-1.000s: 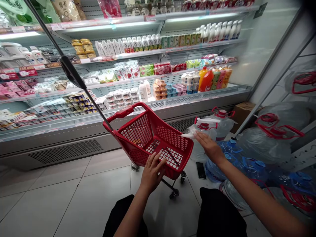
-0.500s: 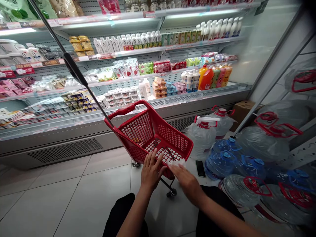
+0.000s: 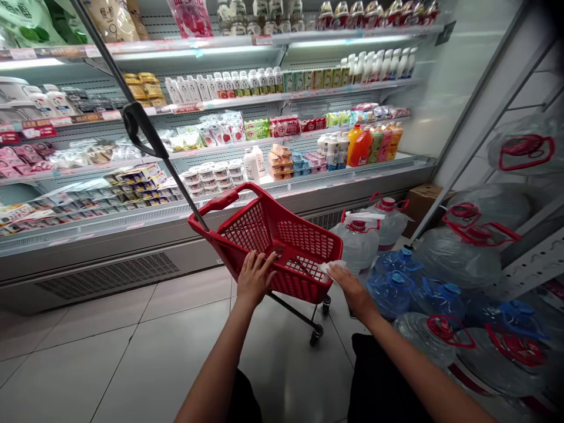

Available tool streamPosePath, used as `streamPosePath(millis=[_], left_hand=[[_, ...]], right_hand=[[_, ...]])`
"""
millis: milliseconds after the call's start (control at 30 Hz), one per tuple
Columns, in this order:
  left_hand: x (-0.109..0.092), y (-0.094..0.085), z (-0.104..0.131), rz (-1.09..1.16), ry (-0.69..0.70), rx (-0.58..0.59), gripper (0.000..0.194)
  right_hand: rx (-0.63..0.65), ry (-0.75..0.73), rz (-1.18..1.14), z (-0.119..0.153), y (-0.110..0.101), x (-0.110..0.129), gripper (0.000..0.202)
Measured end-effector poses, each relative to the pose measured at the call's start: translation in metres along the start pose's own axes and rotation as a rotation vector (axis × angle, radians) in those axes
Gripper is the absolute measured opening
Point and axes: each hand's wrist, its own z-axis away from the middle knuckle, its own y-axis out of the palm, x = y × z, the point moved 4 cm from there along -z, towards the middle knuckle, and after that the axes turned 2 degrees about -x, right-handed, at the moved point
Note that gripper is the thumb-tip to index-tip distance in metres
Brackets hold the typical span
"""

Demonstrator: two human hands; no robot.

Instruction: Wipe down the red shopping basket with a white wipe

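Observation:
A small red shopping cart [image 3: 286,282] with perforated sides and black wheels stands on the tiled floor in front of me. My left hand [image 3: 254,277] lies on its near side rim, fingers spread. At the cart's right front corner, my right hand [image 3: 352,288] presses a white cloth or tissue [image 3: 331,268] against the rim, its fingers together. A long pole with a black grip [image 3: 143,129] rises from the cart's handle side toward the upper left.
A refrigerated display [image 3: 211,111] full of dairy and drinks runs behind the cart. Large clear water jugs [image 3: 359,244] and blue jugs [image 3: 392,291] crowd the right side, near a cardboard box [image 3: 420,208].
The cart's near side has turned more toward me. My left hand has moved left onto the rim, and my right hand has moved right and up with the white cloth.

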Motion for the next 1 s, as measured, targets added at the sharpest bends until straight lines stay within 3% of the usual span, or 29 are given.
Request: streamPosePath(millis=[133, 233, 333, 500, 567, 633, 767, 833, 933, 1000], left_hand=[[-0.032, 0.015, -0.006, -0.041, -0.054, -0.036, 0.073], [-0.052, 0.02, -0.004, -0.021, -0.081, -0.037, 0.084], [-0.068, 0.017, -0.001, -0.01, -0.087, -0.048, 0.09], [-0.085, 0.006, 0.001, 0.035, -0.029, -0.024, 0.1], [-0.08, -0.003, 0.002, 0.068, 0.03, 0.015, 0.099], [-0.061, -0.018, 0.005, 0.077, 0.083, 0.041, 0.094], [0.006, -0.063, 0.018, -0.061, -0.076, -0.099, 0.079], [0.029, -0.077, 0.025, -0.086, -0.101, -0.135, 0.07], [0.035, -0.079, 0.031, -0.098, -0.077, -0.111, 0.062], [0.029, -0.074, 0.03, -0.106, -0.106, -0.123, 0.061]], right_hand=[[-0.069, 0.171, -0.009, -0.004, 0.003, -0.017, 0.079], [-0.13, 0.251, -0.009, -0.001, 0.007, -0.013, 0.078], [-0.163, 0.25, 0.031, -0.011, 0.014, 0.007, 0.079], [-0.113, 0.081, 0.029, -0.055, 0.041, 0.068, 0.076], [-0.091, 0.029, 0.021, -0.065, 0.047, 0.081, 0.074], [-0.049, 0.003, 0.024, -0.067, 0.046, 0.078, 0.071], [0.003, 0.035, 0.048, -0.056, 0.031, 0.038, 0.06], [-0.032, 0.077, 0.064, -0.05, 0.024, 0.019, 0.057], [-0.117, 0.144, 0.073, -0.048, 0.021, 0.013, 0.056], [-0.155, 0.155, 0.053, -0.054, 0.025, 0.029, 0.058]])
